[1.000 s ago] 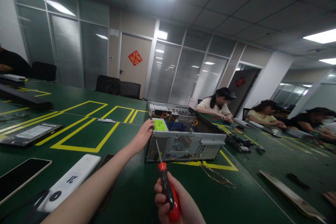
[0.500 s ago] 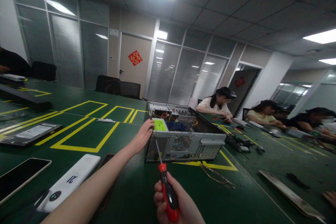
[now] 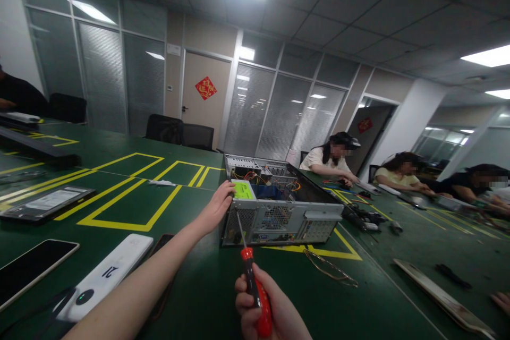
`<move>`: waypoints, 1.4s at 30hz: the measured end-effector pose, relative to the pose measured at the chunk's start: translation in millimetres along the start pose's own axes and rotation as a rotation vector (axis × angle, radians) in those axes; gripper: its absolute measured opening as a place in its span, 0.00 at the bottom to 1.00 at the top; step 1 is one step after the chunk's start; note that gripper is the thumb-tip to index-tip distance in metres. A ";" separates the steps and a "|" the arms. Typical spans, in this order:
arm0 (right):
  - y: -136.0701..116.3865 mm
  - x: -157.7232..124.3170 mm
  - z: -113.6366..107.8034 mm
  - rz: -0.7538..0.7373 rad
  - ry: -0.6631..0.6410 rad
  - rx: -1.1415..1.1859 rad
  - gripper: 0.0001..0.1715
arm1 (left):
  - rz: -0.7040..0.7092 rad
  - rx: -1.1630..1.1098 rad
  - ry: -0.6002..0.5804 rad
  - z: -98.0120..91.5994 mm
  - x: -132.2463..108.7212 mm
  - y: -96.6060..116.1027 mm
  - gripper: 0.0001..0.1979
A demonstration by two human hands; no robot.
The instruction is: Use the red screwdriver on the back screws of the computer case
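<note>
An open computer case (image 3: 338, 212) lies on the green table, its vented back panel facing me. In its near left corner sits a power supply with a bright green label (image 3: 243, 190). My left hand (image 3: 218, 206) is closed over that corner, fingertips at the edge of the power supply. A red and black screwdriver (image 3: 261, 297) is wrapped in my right hand (image 3: 274, 305) below the case. Its thin shaft points up to the left part of the back panel. Whether the tip sits in a screw is too small to tell.
Left of my forearm lie a white device marked 21 (image 3: 107, 276), a phone (image 3: 35, 268) and a hard drive (image 3: 50, 203). Right of the case are glasses (image 3: 330, 268), black cables (image 3: 364, 218) and a long flat panel (image 3: 438, 295). Co-workers (image 3: 329, 162) sit along the right.
The screwdriver handle has turned in my right hand, so more of its red side faces me. My left hand and the case stay put. A co-worker's arm at the right has shifted.
</note>
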State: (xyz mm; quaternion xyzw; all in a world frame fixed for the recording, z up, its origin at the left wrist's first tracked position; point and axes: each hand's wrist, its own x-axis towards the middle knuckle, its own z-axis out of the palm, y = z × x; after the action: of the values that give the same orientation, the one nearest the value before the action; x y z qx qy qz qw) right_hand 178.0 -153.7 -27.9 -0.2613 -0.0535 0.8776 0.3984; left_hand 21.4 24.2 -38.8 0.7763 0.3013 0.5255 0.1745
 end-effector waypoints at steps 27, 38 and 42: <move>-0.7 -1.9 5.3 -0.028 -0.019 0.127 0.16 | -0.002 -0.001 -0.003 0.3 0.3 -1.4 0.22; 4.6 -3.8 8.6 -0.090 -0.014 0.197 0.22 | 0.012 0.001 -0.011 0.1 0.3 -1.3 0.21; 5.6 -7.6 17.2 -0.213 0.055 0.242 0.29 | 0.012 -0.001 0.000 0.9 0.0 -3.0 0.21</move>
State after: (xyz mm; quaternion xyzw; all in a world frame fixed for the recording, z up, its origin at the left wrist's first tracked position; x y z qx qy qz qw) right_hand 169.8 -161.1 -11.6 -0.2280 0.0361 0.8230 0.5190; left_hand 21.4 26.5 -41.0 0.7779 0.2965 0.5267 0.1718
